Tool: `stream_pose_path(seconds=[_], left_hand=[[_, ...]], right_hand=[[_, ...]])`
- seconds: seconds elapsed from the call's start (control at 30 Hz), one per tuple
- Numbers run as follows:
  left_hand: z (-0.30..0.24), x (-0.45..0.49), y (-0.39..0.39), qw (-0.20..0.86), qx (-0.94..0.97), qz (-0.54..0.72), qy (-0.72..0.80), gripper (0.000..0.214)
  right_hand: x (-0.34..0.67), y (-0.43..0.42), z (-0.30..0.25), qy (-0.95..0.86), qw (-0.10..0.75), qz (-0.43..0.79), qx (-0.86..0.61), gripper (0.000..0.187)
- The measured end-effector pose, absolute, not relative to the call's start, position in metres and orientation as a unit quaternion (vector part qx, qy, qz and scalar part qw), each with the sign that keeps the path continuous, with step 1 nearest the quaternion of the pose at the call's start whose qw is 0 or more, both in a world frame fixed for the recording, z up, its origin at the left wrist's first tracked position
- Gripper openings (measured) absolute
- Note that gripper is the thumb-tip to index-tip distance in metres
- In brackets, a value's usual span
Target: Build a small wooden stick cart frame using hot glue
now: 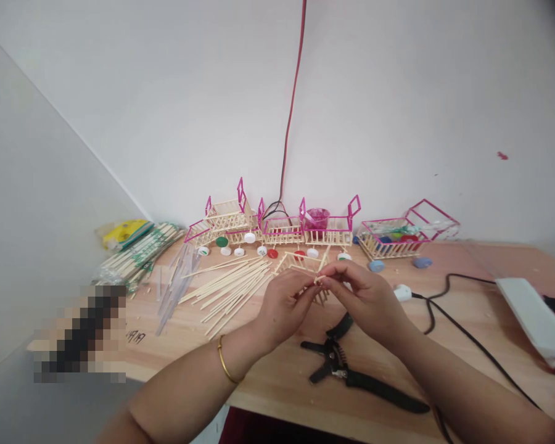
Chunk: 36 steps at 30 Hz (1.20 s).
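Observation:
My left hand [287, 303] and my right hand [366, 297] meet above the table, their fingertips pinched together. Between them is a short pale wooden stick [319, 280], partly covered by the fingers. Just behind the hands stands a small frame of wooden sticks [298, 261], and my fingers hide much of it. Whether they touch it I cannot tell. Black-handled cutting pliers [333, 361] lie on the table below my right hand. To the left of my hands, long thin wooden sticks [234, 287] are spread out.
Several stick carts with pink trim [282, 231] and bottle-cap wheels line the wall; another cart [391, 242] holds coloured caps. Packaged sticks [143, 253] and clear strips [178, 287] lie left. A black cable [467, 345], a white plug [402, 293] and a white box [531, 317] occupy the right.

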<state>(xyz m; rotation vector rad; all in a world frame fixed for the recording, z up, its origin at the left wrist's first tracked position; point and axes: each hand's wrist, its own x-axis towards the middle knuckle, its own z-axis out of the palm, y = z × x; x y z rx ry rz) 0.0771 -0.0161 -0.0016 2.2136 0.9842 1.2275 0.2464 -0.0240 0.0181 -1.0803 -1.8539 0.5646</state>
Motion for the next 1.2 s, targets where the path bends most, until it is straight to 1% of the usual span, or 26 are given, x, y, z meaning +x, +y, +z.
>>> stream_pose_path(seconds=[0.17,0.3,0.4,0.53,0.6,0.63,0.7,0.8,0.87,0.97,1.07,1.2], left_hand=[[-0.006,0.077,-0.013,0.162,0.817,0.421,0.359,0.021],[-0.017,0.075,-0.007,0.087,0.842,0.374,0.378,0.02],[-0.023,0.075,-0.003,0.06,0.853,0.339,0.392,0.017],[-0.023,0.075,-0.003,0.075,0.854,0.323,0.401,0.017],[-0.022,0.074,-0.003,0.093,0.846,0.329,0.409,0.014],[-0.022,0.074,-0.003,0.105,0.84,0.331,0.416,0.012],[-0.021,0.073,-0.003,0.124,0.826,0.337,0.435,0.008],[-0.018,0.072,-0.004,0.132,0.812,0.375,0.427,0.017],[-0.015,0.072,-0.006,0.139,0.811,0.409,0.393,0.02],[-0.012,0.073,-0.008,0.17,0.807,0.433,0.364,0.02],[-0.011,0.074,-0.009,0.201,0.792,0.441,0.371,0.019],[-0.01,0.074,-0.009,0.204,0.785,0.445,0.379,0.015]], right_hand=[[0.246,-0.023,0.013,-0.775,0.431,0.177,-0.426,0.01],[0.245,-0.024,0.011,-0.817,0.393,0.131,-0.402,0.008],[0.243,-0.03,0.016,-0.859,0.334,0.099,-0.375,0.009],[0.237,-0.042,0.024,-0.909,0.226,0.094,-0.338,0.01],[0.236,-0.043,0.024,-0.915,0.211,0.104,-0.327,0.011],[0.236,-0.042,0.023,-0.912,0.221,0.109,-0.328,0.011],[0.238,-0.037,0.021,-0.892,0.267,0.118,-0.345,0.011],[0.244,-0.026,0.016,-0.841,0.344,0.136,-0.394,0.01],[0.247,-0.021,0.013,-0.815,0.374,0.136,-0.42,0.009],[0.247,-0.019,0.009,-0.799,0.398,0.132,-0.431,0.009],[0.245,-0.019,0.008,-0.79,0.411,0.153,-0.428,0.009],[0.244,-0.021,0.01,-0.796,0.398,0.2,-0.409,0.018]])
